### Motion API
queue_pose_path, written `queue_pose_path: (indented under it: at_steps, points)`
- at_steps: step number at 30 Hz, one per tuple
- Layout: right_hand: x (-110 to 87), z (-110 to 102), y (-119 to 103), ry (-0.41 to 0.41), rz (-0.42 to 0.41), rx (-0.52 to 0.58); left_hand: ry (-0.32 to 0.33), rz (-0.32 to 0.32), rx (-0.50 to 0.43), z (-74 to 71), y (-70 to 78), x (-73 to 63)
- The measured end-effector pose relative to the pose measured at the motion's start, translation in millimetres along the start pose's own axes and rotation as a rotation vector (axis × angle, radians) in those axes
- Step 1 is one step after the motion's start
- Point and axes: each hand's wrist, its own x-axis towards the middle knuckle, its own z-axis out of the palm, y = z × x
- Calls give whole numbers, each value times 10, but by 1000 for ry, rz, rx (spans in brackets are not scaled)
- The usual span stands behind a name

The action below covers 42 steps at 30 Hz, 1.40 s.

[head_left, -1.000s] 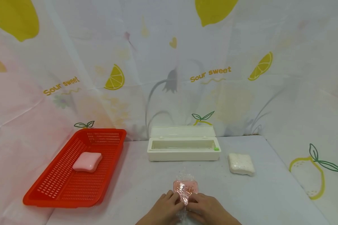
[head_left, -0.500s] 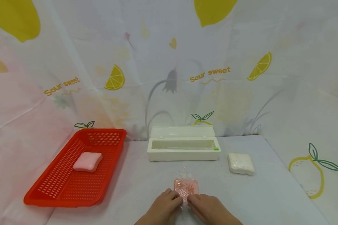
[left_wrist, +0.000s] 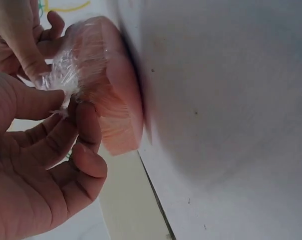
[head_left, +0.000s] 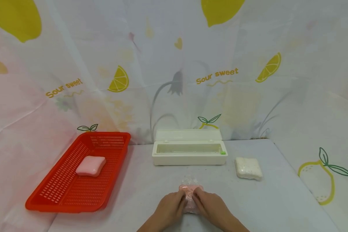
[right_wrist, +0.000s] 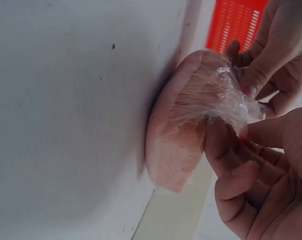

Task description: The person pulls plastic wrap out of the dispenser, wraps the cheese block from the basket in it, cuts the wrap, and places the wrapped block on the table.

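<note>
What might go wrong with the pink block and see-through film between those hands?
The left hand and right hand pinch the clear film where it bunches up, so it might tear there. The pink block sits on the table, so an uneven tug could perhaps slide or tip it.

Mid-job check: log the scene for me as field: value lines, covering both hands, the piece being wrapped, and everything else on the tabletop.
Left hand: pinches gathered clear plastic film
Right hand: pinches the same film, opposite side
Piece in work: pink rounded block, film-covered, resting on the white cloth-like tabletop
Left side: red perforated plastic basket, holding a pale pink pillow-shaped block
Behind hands: long white plastic box, lid up
Right side: white square-cornered block, apparently film-wrapped
</note>
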Motion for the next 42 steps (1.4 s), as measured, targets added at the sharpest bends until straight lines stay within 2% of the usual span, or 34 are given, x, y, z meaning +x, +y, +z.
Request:
queue_pose_path:
  at_steps: [4, 6, 9, 11, 14, 16, 24, 29, 33, 35, 40, 42]
  points:
    - [62, 25, 6, -26, 75, 23, -51, -105, -42, -23, 28, 67]
    - [83, 36, 8, -26, 104, 41, -46, -124, -46, -15, 35, 92]
    - [102, 56, 16, -24, 144, 54, 5, -89, -19, 17, 33, 105]
    - [110, 64, 26, -17, 160, 40, 44, -34, 10, 43, 24, 109]
    - [119, 67, 38, -24, 184, 26, 53, 24, 44, 66, 14, 112]
    - [131, 63, 43, -45, 204, 33, 31, 33, 59, 71, 12, 114]
    - [179, 74, 61, -166, 281, 77, -111, 0, 154, 84, 4, 123]
    - [183, 70, 95, -194, 258, 137, -195, -19, 251, 88, 38, 148]
    - [181, -14, 137, -218, 238, 210, -249, -35, 349, 38, 153, 185]
    - [186, -82, 148, -232, 245, 229, -237, -32, 396, 19, 229, 198]
    - [216, -275, 155, -198, 282, 148, -64, 47, 483, 60, 397, 206]
    - [233, -339, 163, -160, 292, 102, -45, 45, 512, 108, 433, 209]
